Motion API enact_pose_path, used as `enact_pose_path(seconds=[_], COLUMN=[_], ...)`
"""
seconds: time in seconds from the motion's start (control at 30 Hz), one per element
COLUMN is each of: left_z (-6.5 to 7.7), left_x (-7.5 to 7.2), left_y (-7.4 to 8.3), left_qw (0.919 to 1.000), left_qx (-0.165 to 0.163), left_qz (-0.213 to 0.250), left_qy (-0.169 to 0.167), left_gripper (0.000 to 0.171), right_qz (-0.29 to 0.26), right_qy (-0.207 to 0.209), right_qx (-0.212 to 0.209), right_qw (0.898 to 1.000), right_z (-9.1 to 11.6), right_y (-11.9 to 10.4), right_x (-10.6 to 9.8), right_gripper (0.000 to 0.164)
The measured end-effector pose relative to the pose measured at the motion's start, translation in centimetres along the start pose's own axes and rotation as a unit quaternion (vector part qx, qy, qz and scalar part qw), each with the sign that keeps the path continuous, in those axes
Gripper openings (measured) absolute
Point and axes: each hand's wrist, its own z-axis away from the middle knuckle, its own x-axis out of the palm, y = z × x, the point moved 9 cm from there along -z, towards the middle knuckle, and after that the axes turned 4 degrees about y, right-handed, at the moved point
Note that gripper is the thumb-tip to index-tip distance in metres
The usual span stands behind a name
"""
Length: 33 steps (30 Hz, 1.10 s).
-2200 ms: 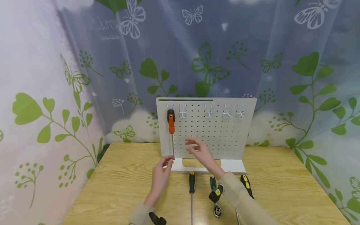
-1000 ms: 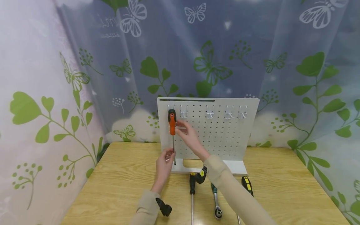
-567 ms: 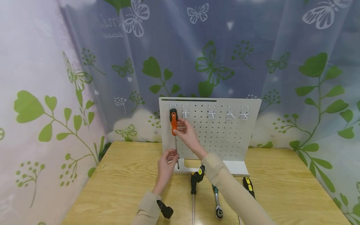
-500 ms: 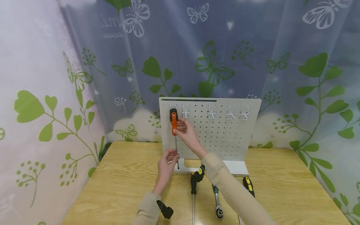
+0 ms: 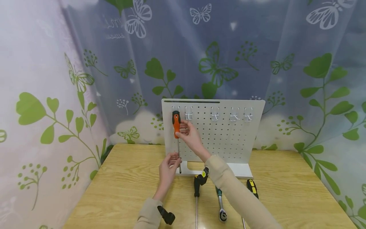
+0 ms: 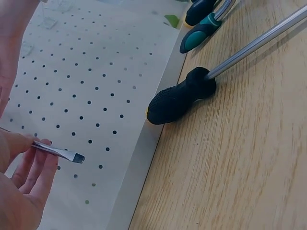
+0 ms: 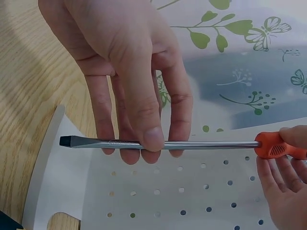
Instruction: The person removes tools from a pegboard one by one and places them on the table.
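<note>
A flat-blade screwdriver (image 5: 176,127) with an orange and black handle stands handle-up before the leftmost clear hook of a white pegboard (image 5: 217,143). I cannot tell whether the hook still bears it. My right hand (image 5: 192,136) grips the lower part of the handle from the right; in the right wrist view its thumb and fingers lie on either side of the orange grip (image 7: 276,145). Lower down, my left hand (image 5: 168,168) pinches the steel shaft (image 7: 211,144) between thumb and fingers, near the blade tip (image 6: 78,158), which sticks out past the fingers.
Several clear hooks (image 5: 215,114) line the board's top. On the wooden table (image 5: 128,184) before it lie a black-handled screwdriver (image 5: 196,187), a ratchet wrench (image 5: 221,206) and a yellow-black handled tool (image 5: 252,188), partly behind the right sleeve. A patterned curtain (image 5: 177,47) hangs behind.
My right hand has moved left and up from before the board and taken hold of the handle. My left hand has the shaft pinched, and the tip has come slightly down and outward.
</note>
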Motion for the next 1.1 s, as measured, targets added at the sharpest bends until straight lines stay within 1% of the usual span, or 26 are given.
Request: enact_pose_path(seconds=[0.07,0.2,0.27,0.4,0.63,0.9,1.1], left_z=[-0.1,-0.3,-0.2,0.1,0.6,1.1,1.6], left_x=[0.0,-0.2,-0.4,-0.7,-0.8,-1.0,-1.0], left_y=[-0.9,-2.7,-3.1,-3.1,-2.4,-1.9,-1.5], left_qw=[1.0,0.9999,0.9998,0.9997,0.9991,0.999,0.9987], left_qx=[-0.008,-0.013,-0.012,-0.011,-0.017,-0.022,-0.029], left_qz=[-0.003,0.0,0.007,0.02,0.039,0.037,0.043], left_qy=[0.002,0.01,0.011,0.008,-0.006,-0.007,-0.007], left_gripper=[0.02,0.02,0.02,0.019,0.023,0.024,0.024], right_qz=[0.001,0.001,-0.001,-0.007,-0.008,-0.011,-0.021], right_qy=[-0.003,-0.007,-0.008,-0.011,-0.018,-0.02,-0.027], right_qx=[-0.001,-0.005,-0.007,-0.008,-0.021,-0.016,-0.029], right_qw=[1.0,1.0,1.0,1.0,1.0,1.0,0.999], right_z=[0.1,0.5,0.8,1.1,1.4,2.0,2.5], right_y=[-0.1,-0.3,-0.4,-0.5,-0.8,-1.3,-1.9], right_x=[0.0,-0.1,-0.1,-0.2,-0.2,-0.4,-0.4], right_gripper=[0.054,0.054,0.054,0.055,0.056,0.056,0.055])
